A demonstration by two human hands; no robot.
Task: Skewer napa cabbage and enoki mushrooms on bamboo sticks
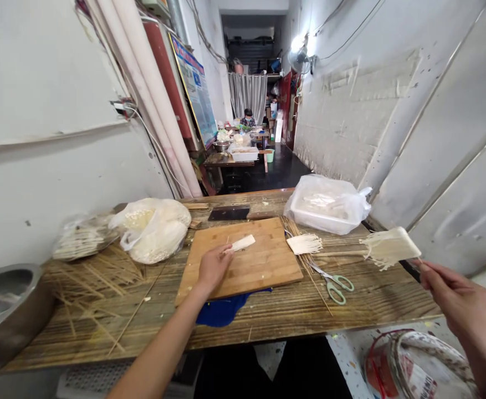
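My left hand is over the wooden cutting board. Its fingers are closed on the near end of a small, flat white strip that looks like an enoki mushroom piece. Out to the right, my right hand pinches the end of a thin skewer. On that skewer hangs a wide, flat bunch of enoki mushrooms with frayed strands pointing left. A smaller enoki bunch lies at the board's right edge, across some loose skewers. Scissors with pale green handles rest nearby.
Bags of enoki and scattered skewers occupy the left side, beside a metal bowl. A bagged white tub stands back right. A dark-bladed cleaver lies behind the board; a bucket is below right. Someone sits far back.
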